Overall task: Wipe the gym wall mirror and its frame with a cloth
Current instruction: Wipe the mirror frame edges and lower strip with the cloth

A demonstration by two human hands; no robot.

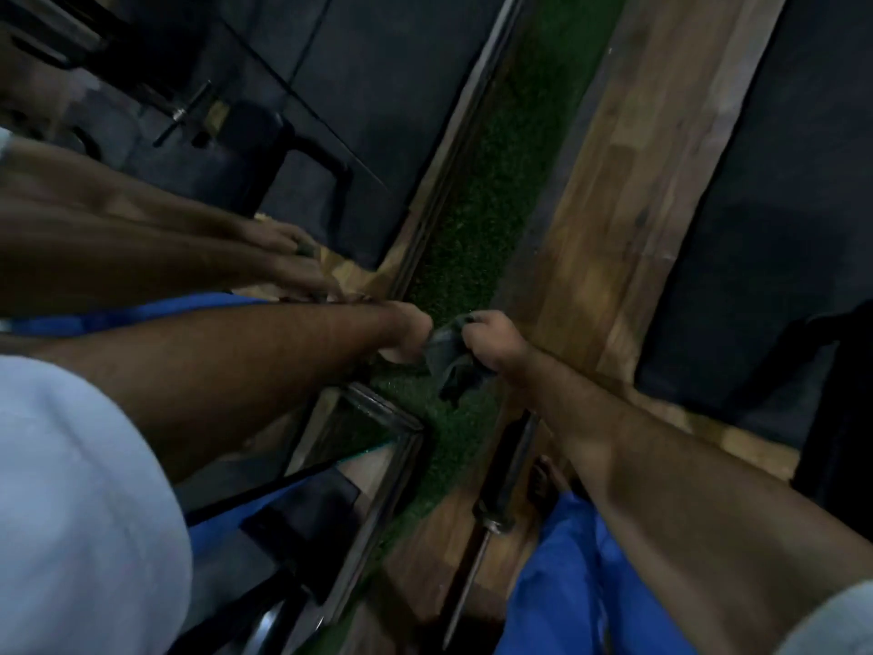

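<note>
Above green turf (477, 219), both hands' grip holds the cloth (449, 359) between them.

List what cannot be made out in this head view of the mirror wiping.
- Left hand: fingers hidden behind the cloth and blurred; its grip is unclear.
- Mirror: upper part cut off by the top edge; the dim light hides any smears.
- Right hand: grips the cloth, fingertips curled out of sight.
- Dark bar on the wooden floor: blurred, its kind unclear.
- Frame: motion blur hides its surface.

Dim room: green turf strip (491, 191) between wooden floorboards (628, 191) and dark mats (779, 229).
</note>
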